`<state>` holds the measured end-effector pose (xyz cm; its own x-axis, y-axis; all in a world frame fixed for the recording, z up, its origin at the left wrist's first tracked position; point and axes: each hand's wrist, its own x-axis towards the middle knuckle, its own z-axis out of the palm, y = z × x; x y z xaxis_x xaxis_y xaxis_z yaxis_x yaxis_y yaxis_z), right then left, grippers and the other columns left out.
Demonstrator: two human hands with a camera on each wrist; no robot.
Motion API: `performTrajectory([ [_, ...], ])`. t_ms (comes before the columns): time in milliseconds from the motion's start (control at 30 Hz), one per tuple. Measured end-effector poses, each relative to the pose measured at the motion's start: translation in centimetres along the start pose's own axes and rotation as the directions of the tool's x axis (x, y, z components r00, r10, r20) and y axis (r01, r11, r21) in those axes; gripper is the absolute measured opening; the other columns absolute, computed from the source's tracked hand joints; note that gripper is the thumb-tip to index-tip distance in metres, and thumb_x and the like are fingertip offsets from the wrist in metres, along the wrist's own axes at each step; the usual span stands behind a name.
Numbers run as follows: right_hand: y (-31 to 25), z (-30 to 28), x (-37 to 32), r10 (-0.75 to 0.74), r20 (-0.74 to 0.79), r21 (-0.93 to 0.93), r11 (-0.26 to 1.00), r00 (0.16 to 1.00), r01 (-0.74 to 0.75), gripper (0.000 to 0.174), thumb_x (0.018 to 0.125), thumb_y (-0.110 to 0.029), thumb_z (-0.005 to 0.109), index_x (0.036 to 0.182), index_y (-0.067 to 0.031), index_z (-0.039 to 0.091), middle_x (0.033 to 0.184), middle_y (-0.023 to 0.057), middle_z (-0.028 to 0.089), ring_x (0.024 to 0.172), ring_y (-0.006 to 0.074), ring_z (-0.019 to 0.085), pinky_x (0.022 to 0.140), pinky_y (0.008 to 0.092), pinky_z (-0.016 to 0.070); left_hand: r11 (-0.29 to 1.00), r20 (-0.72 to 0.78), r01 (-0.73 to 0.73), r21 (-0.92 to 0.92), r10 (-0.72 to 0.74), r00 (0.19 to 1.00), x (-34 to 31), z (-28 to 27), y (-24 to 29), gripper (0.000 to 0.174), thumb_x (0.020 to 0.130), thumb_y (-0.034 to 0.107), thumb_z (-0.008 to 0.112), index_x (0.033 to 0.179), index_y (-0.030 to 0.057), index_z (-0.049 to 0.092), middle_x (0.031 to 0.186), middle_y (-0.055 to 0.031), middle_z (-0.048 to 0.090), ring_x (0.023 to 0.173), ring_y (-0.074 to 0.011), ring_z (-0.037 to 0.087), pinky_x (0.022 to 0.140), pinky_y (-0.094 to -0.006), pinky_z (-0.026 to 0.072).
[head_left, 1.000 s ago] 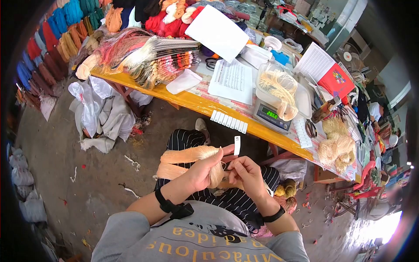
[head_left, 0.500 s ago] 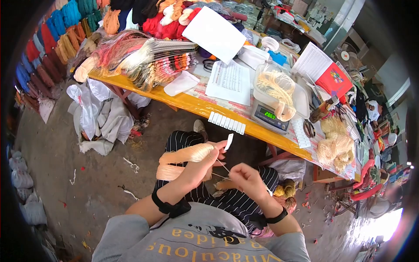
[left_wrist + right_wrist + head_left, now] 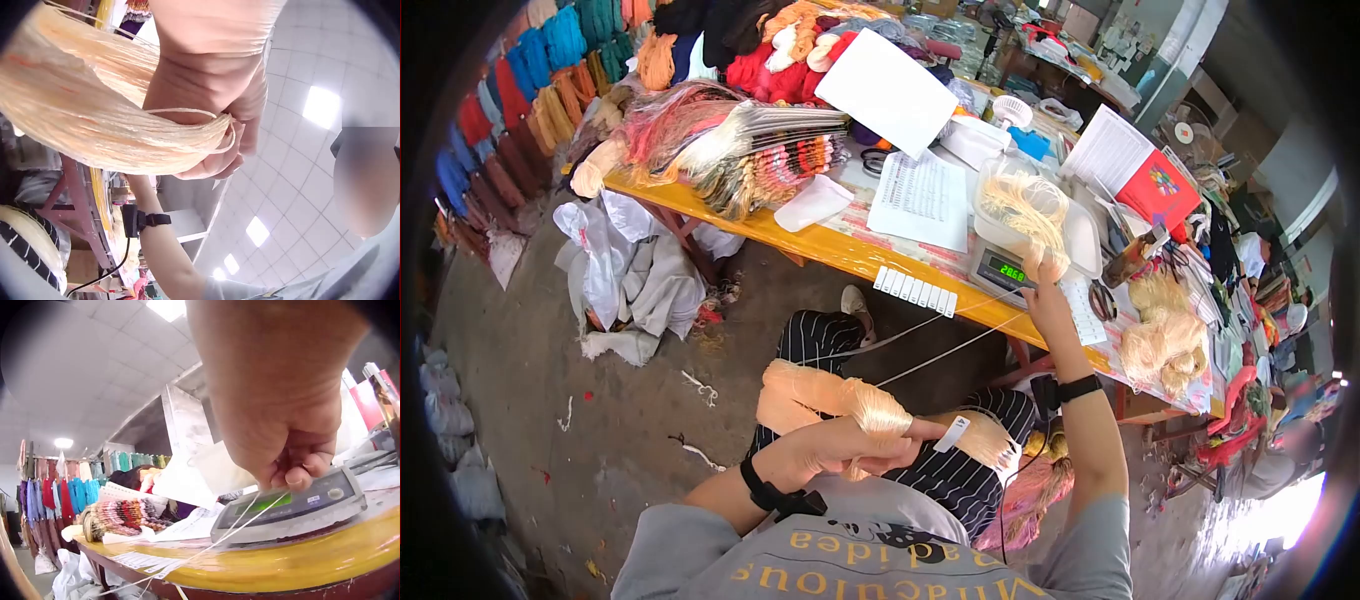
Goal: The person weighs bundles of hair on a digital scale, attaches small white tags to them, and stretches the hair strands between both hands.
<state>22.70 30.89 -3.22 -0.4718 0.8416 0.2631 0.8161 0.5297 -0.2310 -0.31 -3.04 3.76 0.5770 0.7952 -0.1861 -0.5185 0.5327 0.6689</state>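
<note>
My left hand (image 3: 840, 446) grips a peach yarn skein (image 3: 882, 412) over my lap, its fingers curled round the bundle. A small white numbered tag (image 3: 952, 434) sticks out by the fingertips of that hand. In the left wrist view the skein (image 3: 106, 134) bends through the fingers, with a thin loop of yarn round its end. My right hand (image 3: 1050, 305) is stretched out beside the digital scale (image 3: 1003, 268). Between its thumb and fingers it pinches pale yarn strands (image 3: 219, 539), which run taut back toward my lap. A tub of cream yarn (image 3: 1025, 205) sits on the scale.
Along the table's yellow edge (image 3: 820, 240) lies a row of white tags (image 3: 915, 290). Printed sheets (image 3: 920, 200), colour-sample skeins (image 3: 770, 150), scissors (image 3: 1102, 298) and a cream yarn heap (image 3: 1165, 330) share the tabletop. Another peach skein (image 3: 980, 440) lies across my lap.
My right hand has moved from beside the left hand out to the scale, drawing the strands long. The left hand has lowered toward my lap with the skein and tag.
</note>
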Motion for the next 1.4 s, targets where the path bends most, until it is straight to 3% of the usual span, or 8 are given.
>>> performTrajectory([
  [233,-6.3,0.2,-11.6,-0.290,0.506,0.040,0.949,0.812,0.314,0.018,0.082,-0.023,0.056,0.083,-0.0086,0.066,0.074,0.0132,0.065,0.071,0.0320,0.064,0.061,0.0435,0.0512,0.994,-0.056,-0.109,0.012,0.109,0.992,0.4,-3.7,-0.8,0.045,0.092,0.029,0.056,0.126,-0.0001,0.049,0.070,0.0077,0.040,0.055,0.0008,0.031,0.045,-0.0142,0.0226],
  [333,-10.8,-2.2,-18.3,-0.324,0.933,0.331,0.943,0.157,-0.022,0.018,0.084,-0.022,0.059,0.082,-0.0048,0.061,0.071,0.0085,0.062,0.067,0.0227,0.062,0.060,0.0380,0.0481,0.990,-0.211,-0.140,0.037,0.144,0.967,1.2,-3.6,-0.4,0.037,0.093,0.027,0.053,0.118,0.0005,0.054,0.068,0.0074,0.042,0.053,0.0001,0.031,0.046,-0.0144,0.0244],
  [567,-10.1,-8.3,-17.9,-0.437,0.254,0.237,0.893,0.863,0.382,0.015,0.083,-0.019,0.061,0.092,-0.0064,0.059,0.071,0.0074,0.059,0.065,0.0247,0.062,0.051,0.0346,0.0481,0.975,-0.122,-0.195,0.104,0.207,0.971,4.1,-3.8,-1.6,0.038,0.094,0.026,0.052,0.127,0.0065,0.046,0.068,0.0068,0.048,0.053,0.0003,0.033,0.043,-0.0140,0.0241],
  [700,-11.3,-9.4,-17.3,-0.252,0.659,0.674,0.616,0.708,-0.408,0.017,0.090,-0.021,0.056,0.093,-0.0036,0.057,0.067,0.0018,0.054,0.053,0.0131,0.058,0.045,0.0253,0.0434,0.978,-0.108,-0.087,0.192,0.109,0.988,4.4,-0.8,-0.9,0.029,0.090,0.018,0.053,0.110,-0.0025,0.057,0.112,-0.0009,0.054,0.059,0.0010,0.041,0.049,-0.0125,0.0321],
  [767,-12.5,-10.5,-16.8,-0.288,0.805,0.593,0.373,0.519,-0.713,0.022,0.095,-0.023,0.049,0.094,-0.0018,0.055,0.066,-0.0005,0.053,0.047,0.0051,0.051,0.041,0.0184,0.0353,0.957,-0.168,0.005,0.290,0.046,0.985,4.9,0.0,-1.7,0.038,0.089,0.023,0.058,0.119,0.0007,0.055,0.085,0.0009,0.060,0.059,0.0013,0.043,0.049,-0.0126,0.0323],
  [1100,-13.1,-10.3,-17.6,-0.427,0.669,0.729,0.213,0.609,-0.651,0.020,0.095,-0.022,0.051,0.096,-0.0035,0.057,0.062,-0.0052,0.040,0.050,0.0036,0.034,0.044,0.0187,0.0273,0.970,-0.248,-0.104,0.222,0.159,0.955,5.8,0.0,-2.8,0.022,0.090,0.029,0.059,0.101,0.0101,0.061,0.064,0.0048,0.043,0.054,-0.0029,0.041,0.044,-0.0178,0.0310],
  [1267,-13.5,-10.1,-18.4,-0.285,0.600,0.791,0.347,0.748,-0.503,0.021,0.094,-0.022,0.053,0.089,-0.0026,0.057,0.062,-0.0059,0.039,0.049,0.0016,0.032,0.043,0.0181,0.0241,0.340,-0.003,-0.274,0.900,0.632,0.775,6.3,0.5,-3.2,0.031,0.092,0.015,0.053,0.120,0.0029,0.053,0.085,-0.0005,0.047,0.078,-0.0097,0.049,0.067,-0.0210,0.0409],
  [1400,-12.9,-11.3,-17.6,-0.391,0.729,0.633,0.073,0.561,-0.771,0.025,0.094,-0.025,0.054,0.085,-0.0019,0.057,0.062,-0.0050,0.041,0.049,0.0013,0.033,0.042,0.0183,0.0242,0.646,-0.046,-0.372,0.666,0.534,0.844,5.2,1.6,-2.8,0.049,0.085,0.002,0.054,0.132,0.0042,0.039,0.088,-0.0025,0.055,0.080,-0.0129,0.056,0.069,-0.0239,0.0450],
])
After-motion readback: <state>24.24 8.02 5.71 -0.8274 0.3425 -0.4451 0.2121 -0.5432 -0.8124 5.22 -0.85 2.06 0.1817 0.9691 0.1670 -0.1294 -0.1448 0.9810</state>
